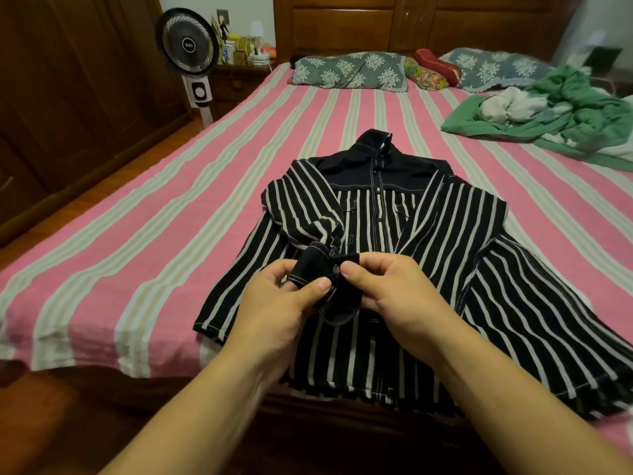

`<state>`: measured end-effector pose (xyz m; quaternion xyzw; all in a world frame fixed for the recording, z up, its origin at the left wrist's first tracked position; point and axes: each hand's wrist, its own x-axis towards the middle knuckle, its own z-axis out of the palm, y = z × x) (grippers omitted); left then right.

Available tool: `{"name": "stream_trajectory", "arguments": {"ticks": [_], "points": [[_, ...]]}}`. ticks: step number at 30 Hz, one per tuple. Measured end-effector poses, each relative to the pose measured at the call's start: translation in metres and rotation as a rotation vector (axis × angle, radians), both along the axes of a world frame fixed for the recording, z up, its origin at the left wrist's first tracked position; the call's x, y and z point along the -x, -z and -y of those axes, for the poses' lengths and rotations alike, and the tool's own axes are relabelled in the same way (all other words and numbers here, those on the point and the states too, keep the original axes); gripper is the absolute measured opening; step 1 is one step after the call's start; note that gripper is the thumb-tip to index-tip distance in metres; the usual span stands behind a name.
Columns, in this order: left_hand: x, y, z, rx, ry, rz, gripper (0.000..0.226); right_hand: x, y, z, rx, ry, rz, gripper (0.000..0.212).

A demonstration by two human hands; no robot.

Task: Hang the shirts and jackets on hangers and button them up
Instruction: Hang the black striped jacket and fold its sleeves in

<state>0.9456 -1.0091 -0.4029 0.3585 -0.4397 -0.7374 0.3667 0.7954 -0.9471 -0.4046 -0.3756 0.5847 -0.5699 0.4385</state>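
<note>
- Striped jacket (442,255) lies front up on the bed (144,241), long axis running from the near edge toward the headboard; dark collar (375,140) points at the headboard, hem hangs just over the near edge.
- Front placket looks buttoned along its upper part; lower part hidden by the hands.
- Both sleeves folded in across the chest; dark cuff (323,279) of the sleeve on the viewer's left is lifted above the jacket's middle.
- Left hand (274,303) pinches that cuff, thumb on top, fingers curled under.
- Right hand (390,289) pinches the same cuff from the other side, thumb tip just beside the left thumb; small metal button (335,269) shows between the thumbs.
- Cuff sits between the two grips, above the jacket body, near the bed's near edge.
- Open striped bedspread to the jacket's left, up to the left edge, and beyond the collar.
- Green and white clothes pile (561,114) near the right edge, apart from the jacket.
- Pillows (349,72) along the headboard edge; fan (188,46) stands past the far-left corner.
</note>
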Motion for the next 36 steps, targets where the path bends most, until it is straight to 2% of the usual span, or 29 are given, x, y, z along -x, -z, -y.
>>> {"name": "stream_trajectory", "arguments": {"ticks": [10, 15, 18, 20, 22, 23, 25, 27, 29, 34, 36], "points": [[-0.001, 0.001, 0.001, -0.008, -0.06, 0.039, 0.02, 0.005, -0.006, -0.005, -0.03, -0.067, -0.058, 0.016], [-0.001, 0.002, 0.001, 0.214, -0.077, 0.208, 0.019, 0.005, -0.005, -0.005, -0.04, -0.061, -0.048, 0.015], [0.0, 0.004, 0.004, 0.352, -0.109, 0.34, 0.019, 0.007, -0.008, -0.006, -0.063, -0.135, -0.091, 0.015], [-0.002, 0.005, 0.006, 0.363, -0.131, 0.382, 0.019, 0.011, -0.01, -0.007, -0.099, -0.224, -0.084, 0.025], [-0.003, 0.004, 0.006, 0.275, -0.097, 0.343, 0.022, 0.012, -0.012, -0.008, -0.116, -0.278, -0.099, 0.025], [-0.004, 0.004, 0.004, 0.227, -0.066, 0.322, 0.023, 0.011, -0.011, -0.007, -0.105, -0.287, -0.157, 0.02], [-0.003, 0.003, 0.003, 0.171, -0.012, 0.312, 0.024, 0.01, -0.006, -0.005, -0.051, -0.25, -0.408, 0.011], [-0.002, 0.002, 0.003, 0.11, 0.011, 0.276, 0.024, 0.007, -0.001, -0.001, 0.003, -0.179, -0.684, 0.013], [-0.001, 0.002, 0.004, 0.079, 0.014, 0.241, 0.019, 0.003, 0.001, 0.001, 0.059, -0.129, -0.87, 0.013], [0.0, 0.003, 0.004, 0.135, 0.003, 0.277, 0.005, -0.005, 0.007, 0.0, 0.054, -0.063, -1.044, 0.014], [-0.001, 0.004, 0.003, 0.182, 0.04, 0.295, 0.012, -0.008, 0.007, -0.001, 0.024, -0.054, -1.075, 0.012]]}}
